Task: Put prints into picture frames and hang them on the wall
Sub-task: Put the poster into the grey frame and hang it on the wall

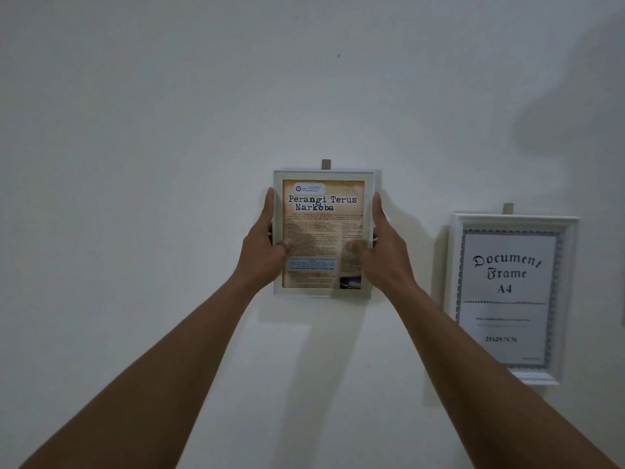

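My left hand (262, 245) and right hand (378, 247) clamp the framed print (323, 231) against the wall (135, 164). I should level it under the hanger tab (326, 164), then let go gently.

With my left hand (262, 247) and right hand (378, 250) I grip the sides of a small white picture frame (324, 232) holding an orange printed poster, pressed upright against the pale wall (135, 164) beside a larger white document frame (512, 297).

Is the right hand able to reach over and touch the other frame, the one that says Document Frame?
Probably yes, but not right now. The right hand is busy gripping the poster frame with the left hand. The Document Frame hangs just to its right on bare wall, nothing between.
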A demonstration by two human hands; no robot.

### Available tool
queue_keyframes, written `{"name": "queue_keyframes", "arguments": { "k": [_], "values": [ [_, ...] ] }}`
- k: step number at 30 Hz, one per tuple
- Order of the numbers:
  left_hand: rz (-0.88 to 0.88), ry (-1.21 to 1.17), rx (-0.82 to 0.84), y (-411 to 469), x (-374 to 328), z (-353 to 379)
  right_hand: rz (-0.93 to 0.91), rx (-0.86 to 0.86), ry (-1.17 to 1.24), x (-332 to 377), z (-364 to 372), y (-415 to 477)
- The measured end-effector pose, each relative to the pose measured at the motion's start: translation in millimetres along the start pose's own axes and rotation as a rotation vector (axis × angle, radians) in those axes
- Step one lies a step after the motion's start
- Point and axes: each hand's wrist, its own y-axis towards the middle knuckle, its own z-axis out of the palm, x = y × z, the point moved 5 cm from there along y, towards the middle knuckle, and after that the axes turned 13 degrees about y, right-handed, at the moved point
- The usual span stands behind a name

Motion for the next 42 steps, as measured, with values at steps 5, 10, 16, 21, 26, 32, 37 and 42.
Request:
{"name": "queue_keyframes", "arguments": {
  "k": [5, 10, 16, 21, 26, 32, 37, 42],
  "values": [
    [0.002, 0.019, -0.01, -3.4, 3.3, 2.6, -0.015, 0.008, -0.014, -3.5, 2.9, -3.0],
    [-0.001, 0.035, -0.067, 0.2, 3.2, -4.8, -0.053, -0.006, -0.001, 3.4, 4.3, 1.7],
    [0.018, 0.075, -0.019, 9.0, -10.9, -5.5, -0.017, -0.006, -0.022, 8.8, -0.4, 9.7],
    [0.03, 0.083, -0.039, 6.6, -10.6, -0.1, -0.05, -0.009, -0.029, 4.7, -2.4, 6.5],
    [0.018, 0.134, -0.048, 7.3, -10.8, 1.7, -0.08, -0.033, -0.089, -0.7, -0.1, 12.5],
    [0.039, 0.235, -0.09, 8.7, -10.3, 2.1, -0.114, -0.052, -0.161, -0.1, -3.4, 8.7],
    [0.052, 0.303, -0.114, 11.5, -8.9, 4.6, -0.133, -0.085, -0.132, -2.5, -2.8, 2.7],
    [0.049, 0.35, -0.158, 12.5, -5.9, 4.4, -0.134, -0.093, -0.146, -0.8, -3.0, 4.2]
  ]
}}
